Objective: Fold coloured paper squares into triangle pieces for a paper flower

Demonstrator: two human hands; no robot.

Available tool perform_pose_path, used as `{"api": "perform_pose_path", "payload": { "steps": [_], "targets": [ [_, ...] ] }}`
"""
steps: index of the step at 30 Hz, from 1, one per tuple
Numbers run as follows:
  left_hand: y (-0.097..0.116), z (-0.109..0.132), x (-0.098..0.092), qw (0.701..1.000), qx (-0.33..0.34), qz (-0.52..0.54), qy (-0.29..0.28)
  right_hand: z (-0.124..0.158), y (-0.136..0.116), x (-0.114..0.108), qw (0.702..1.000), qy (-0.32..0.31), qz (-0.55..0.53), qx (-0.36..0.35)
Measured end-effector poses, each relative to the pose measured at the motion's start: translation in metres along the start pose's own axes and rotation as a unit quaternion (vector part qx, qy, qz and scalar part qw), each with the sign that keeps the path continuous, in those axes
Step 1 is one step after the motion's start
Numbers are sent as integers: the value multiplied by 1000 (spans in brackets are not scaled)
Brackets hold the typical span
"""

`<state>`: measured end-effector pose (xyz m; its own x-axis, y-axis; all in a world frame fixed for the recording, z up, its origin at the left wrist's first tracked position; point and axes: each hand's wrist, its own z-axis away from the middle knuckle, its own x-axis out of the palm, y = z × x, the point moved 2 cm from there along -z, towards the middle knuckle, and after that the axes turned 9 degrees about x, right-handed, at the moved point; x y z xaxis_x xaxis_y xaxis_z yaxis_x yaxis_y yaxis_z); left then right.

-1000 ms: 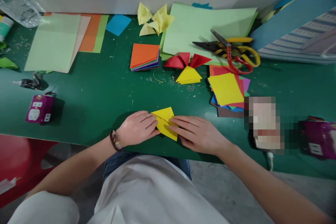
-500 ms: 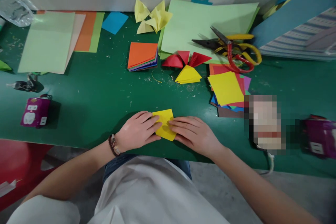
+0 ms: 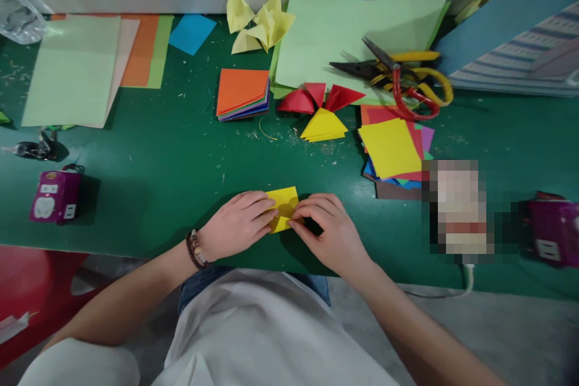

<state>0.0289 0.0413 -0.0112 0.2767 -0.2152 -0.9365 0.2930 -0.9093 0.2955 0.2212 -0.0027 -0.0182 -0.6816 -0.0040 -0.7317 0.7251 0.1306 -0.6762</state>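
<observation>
A small yellow origami paper (image 3: 284,195) lies on the green table before me, its near right corner raised and folded over. The fingers of my left hand (image 3: 242,220) are held together over its left side, keeping it against the table. At the right edge, my right hand (image 3: 332,229) pinches the lifted corner between thumb and index finger. Just beyond are red folded pieces (image 3: 296,102) and a yellow folded fan-like piece (image 3: 324,125).
Stacks of coloured squares (image 3: 244,93) and yellow-topped sheets (image 3: 391,148) lie beyond my hands. Pliers (image 3: 362,69) and red-handled scissors (image 3: 398,93) rest on pale green paper (image 3: 325,30). Purple boxes (image 3: 56,196) stand at both sides; a blurred-out object (image 3: 459,205) lies right.
My right hand has gone from lying flat on the yellow paper to pinching its near right corner, which is now lifted and folded. My left hand stays nearly in place.
</observation>
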Motion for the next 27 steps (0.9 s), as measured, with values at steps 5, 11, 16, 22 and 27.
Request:
{"api": "perform_pose_path", "payload": {
  "steps": [5,11,16,22,27],
  "targets": [
    [-4,0,0,999,39,24,8,4,-4,8,998,29,46,37],
    [-7,3,1,998,57,9,-20,7,-9,13,986,46,128,95],
    [-9,4,3,998,63,14,-24,3,-11,10,985,25,134,109],
    [-8,3,-1,997,56,17,-48,0,-12,9,983,9,149,111],
    [-9,3,-3,996,57,27,-57,-1,-12,8,983,-6,156,98]
  ]
}}
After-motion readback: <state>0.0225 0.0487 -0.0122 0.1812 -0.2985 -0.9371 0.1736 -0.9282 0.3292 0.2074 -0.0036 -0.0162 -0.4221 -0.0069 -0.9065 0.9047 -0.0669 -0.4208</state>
